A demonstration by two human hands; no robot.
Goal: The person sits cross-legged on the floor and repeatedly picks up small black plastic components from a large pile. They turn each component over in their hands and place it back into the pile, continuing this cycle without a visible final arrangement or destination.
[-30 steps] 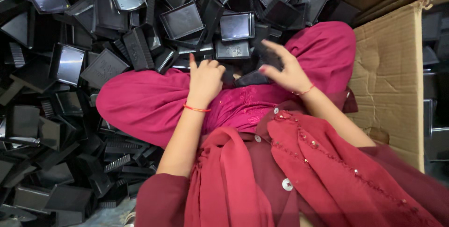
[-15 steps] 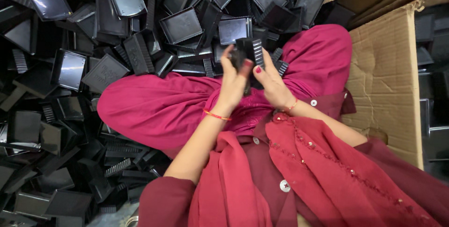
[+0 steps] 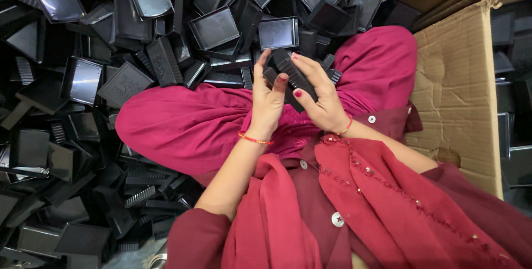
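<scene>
Hands meet over our lap: left hand [image 3: 270, 100] and right hand [image 3: 318, 100] both clasp a black stack [image 3: 291, 75], perhaps several trays. Pile [image 3: 83, 80] remains loose; box [image 3: 460, 86] beside us.

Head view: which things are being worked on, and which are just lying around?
In hand:
- black ribbed part, held between left hand and right hand

Lying about:
- heap of black trays
- cardboard box
</scene>
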